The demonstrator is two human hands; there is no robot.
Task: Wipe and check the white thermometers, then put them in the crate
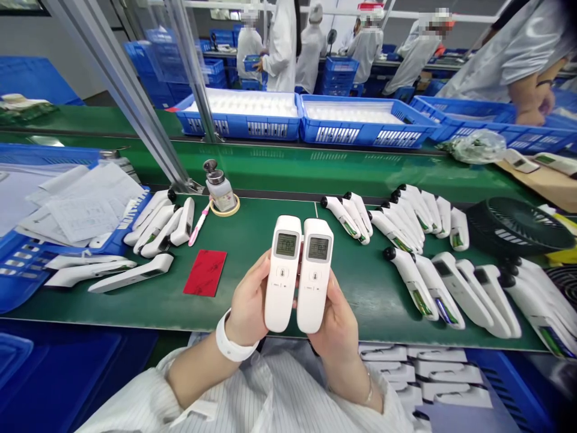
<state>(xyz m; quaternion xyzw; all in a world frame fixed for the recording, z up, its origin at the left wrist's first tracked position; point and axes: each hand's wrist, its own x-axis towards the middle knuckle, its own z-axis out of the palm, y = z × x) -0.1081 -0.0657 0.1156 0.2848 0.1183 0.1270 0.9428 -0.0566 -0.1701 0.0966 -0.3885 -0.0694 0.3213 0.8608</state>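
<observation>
Side by side above the green bench, I hold two white infrared thermometers upright, their lit screens facing me. My left hand (pixel 250 304) is wrapped round the left thermometer (pixel 279 310), with a white band on that wrist. The right thermometer (pixel 312 310) sits in my right hand (pixel 336 319), its fingers closed behind it. Figures show on both displays but are too small to read surely. A red square card (pixel 205 273) lies on the bench left of my hands. Beyond it rest a pink-and-white pen (pixel 198 225) and a pump bottle (pixel 220 189).
More thermometers (pixel 419 288) lie in groups on the right, several with battery bays uncovered; others (pixel 155 225) lie at left. Papers (pixel 85 201) fill a blue basket. A black fan (pixel 518 225) stands at right. Blue crates (pixel 252 127) line the conveyor; co-workers in white coats are behind.
</observation>
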